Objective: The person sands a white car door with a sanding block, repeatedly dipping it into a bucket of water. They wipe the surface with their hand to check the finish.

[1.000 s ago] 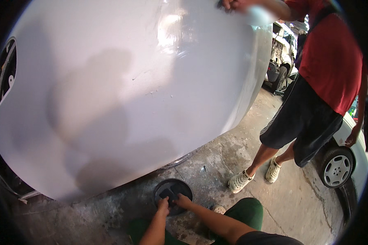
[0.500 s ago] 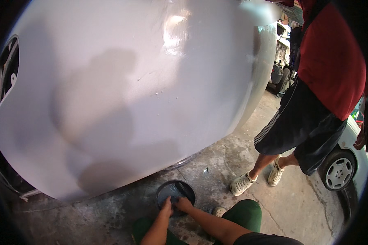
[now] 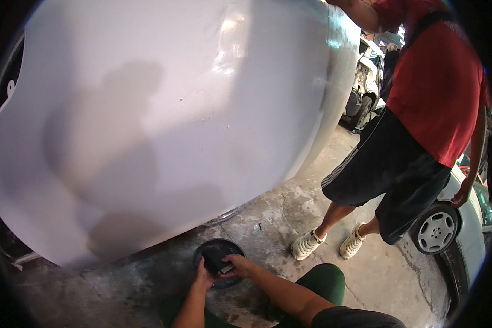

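Observation:
Low in front of me, a round dark basin [image 3: 241,252] stands on the floor beside a large pale grey car panel [image 3: 246,147]. Both hands are over the basin. My left hand [image 3: 204,276] is closed on the left edge of a black flat sheet [image 3: 215,253] that looks like sandpaper. My right hand [image 3: 238,264] grips a small dark block with a lighter edge [image 3: 226,269], against the lower part of the sheet. The fingertips under the sheet are hidden.
At the right stands a person in a red shirt [image 3: 437,104] and dark shorts, one arm raised to the panel's far edge. Behind them is a pale car with a silver wheel [image 3: 438,229]. Stained concrete floor [image 3: 361,284] lies between us. Car parts [image 3: 363,82] sit farther back.
My hands have come up from inside the basin, and the black sheet and block now show between them. The other person's raised arm has come into view. The whole view has shifted slightly.

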`<state>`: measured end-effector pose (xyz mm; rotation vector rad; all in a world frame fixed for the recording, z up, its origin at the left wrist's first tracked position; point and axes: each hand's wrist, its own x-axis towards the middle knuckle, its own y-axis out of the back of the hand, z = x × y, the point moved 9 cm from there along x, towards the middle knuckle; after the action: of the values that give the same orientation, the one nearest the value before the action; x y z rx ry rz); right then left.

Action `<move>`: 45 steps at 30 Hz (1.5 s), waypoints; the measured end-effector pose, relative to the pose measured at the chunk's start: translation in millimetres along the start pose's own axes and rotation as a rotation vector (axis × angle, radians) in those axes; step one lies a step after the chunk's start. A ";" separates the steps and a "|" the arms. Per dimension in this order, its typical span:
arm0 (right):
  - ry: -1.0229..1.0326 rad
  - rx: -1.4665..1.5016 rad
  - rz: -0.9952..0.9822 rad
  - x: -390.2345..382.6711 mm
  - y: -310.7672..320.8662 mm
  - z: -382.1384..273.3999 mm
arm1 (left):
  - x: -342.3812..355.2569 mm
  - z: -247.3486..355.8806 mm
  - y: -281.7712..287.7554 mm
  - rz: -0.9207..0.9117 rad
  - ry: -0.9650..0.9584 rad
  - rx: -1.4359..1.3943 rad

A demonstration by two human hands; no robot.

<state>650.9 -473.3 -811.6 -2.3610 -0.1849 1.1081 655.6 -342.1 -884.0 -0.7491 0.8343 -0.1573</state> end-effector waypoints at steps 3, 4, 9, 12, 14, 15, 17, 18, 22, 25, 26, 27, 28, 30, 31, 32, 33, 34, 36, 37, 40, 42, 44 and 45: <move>0.393 -0.513 -0.053 -12.2 -0.8 -38.9 | 5.3 17.3 -5.6 -0.031 -0.147 -0.046; 0.429 -0.549 -0.037 -11.0 6.9 -42.0 | 8.5 22.8 -3.5 -0.016 -0.216 -0.040; 0.236 -0.225 0.124 -13.5 30.6 -48.9 | -34.4 61.5 -21.2 0.195 -0.448 0.223; 0.278 -0.164 0.151 -25.6 30.9 -57.4 | -54.1 77.5 -47.0 0.144 -0.490 0.443; 0.323 -0.104 0.170 -34.6 33.5 -63.0 | -58.9 76.3 -60.3 0.032 -0.527 0.453; 0.350 -0.063 0.185 -37.2 38.8 -66.9 | -61.5 77.6 -75.5 -0.050 -0.543 0.420; 0.324 -0.056 0.114 -40.1 38.9 -74.7 | -72.2 91.6 -91.4 -0.093 -0.751 0.605; 0.313 -0.055 0.078 -39.5 35.8 -76.8 | -82.4 99.0 -98.3 -0.051 -0.928 0.828; 0.297 0.017 0.107 -40.8 39.8 -74.5 | -93.0 88.4 -120.6 0.101 -0.922 1.210; 0.293 0.051 0.083 -43.1 22.7 -77.7 | -96.7 90.2 -122.6 0.208 -1.115 1.313; 0.316 0.050 0.069 -47.2 23.4 -78.1 | -98.3 89.4 -129.2 0.227 -1.199 1.336; 0.343 0.041 0.055 -48.4 28.2 -81.3 | -96.0 88.9 -134.1 0.223 -1.216 1.359; 0.338 -0.026 0.064 -47.7 34.3 -78.3 | -97.5 88.8 -135.0 0.217 -1.234 1.382; 0.304 -0.045 0.027 -43.8 39.8 -74.5 | -108.3 96.9 -143.1 0.259 -1.299 1.416; 0.271 -0.021 0.081 -47.5 43.5 -74.4 | -99.4 102.1 -135.8 0.248 -1.228 1.254; 0.280 -0.011 0.120 -49.5 50.6 -76.8 | -93.7 104.6 -124.8 0.233 -1.144 1.103; 0.285 0.005 0.162 -47.7 62.1 -76.7 | -85.0 104.9 -112.3 0.215 -1.049 0.958; 0.289 0.023 0.205 -46.4 74.3 -77.6 | -70.3 102.4 -100.7 0.277 -0.892 1.004; 0.431 -0.081 0.318 -53.3 77.6 -92.7 | -47.2 95.1 -66.0 0.420 -0.567 1.088; 0.500 -0.132 0.376 -58.7 76.7 -99.3 | -42.7 94.6 -60.7 0.384 -0.586 1.047; 0.599 -0.197 0.249 -57.9 46.6 -104.3 | -16.5 77.0 -40.4 0.314 -0.579 0.787; 0.708 -0.340 0.233 -50.3 29.1 -98.6 | -8.1 55.8 -26.1 0.319 -0.469 0.466; 0.769 -0.461 0.228 -46.8 18.5 -90.8 | -8.8 46.1 -40.7 0.181 -0.359 0.370; 0.785 -0.529 0.297 -49.3 23.0 -88.7 | -12.8 44.4 -57.5 0.120 -0.301 0.320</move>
<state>682.8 -544.6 -742.9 -3.1818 0.1859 0.1634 687.8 -355.3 -818.9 -0.4066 0.5472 -0.0652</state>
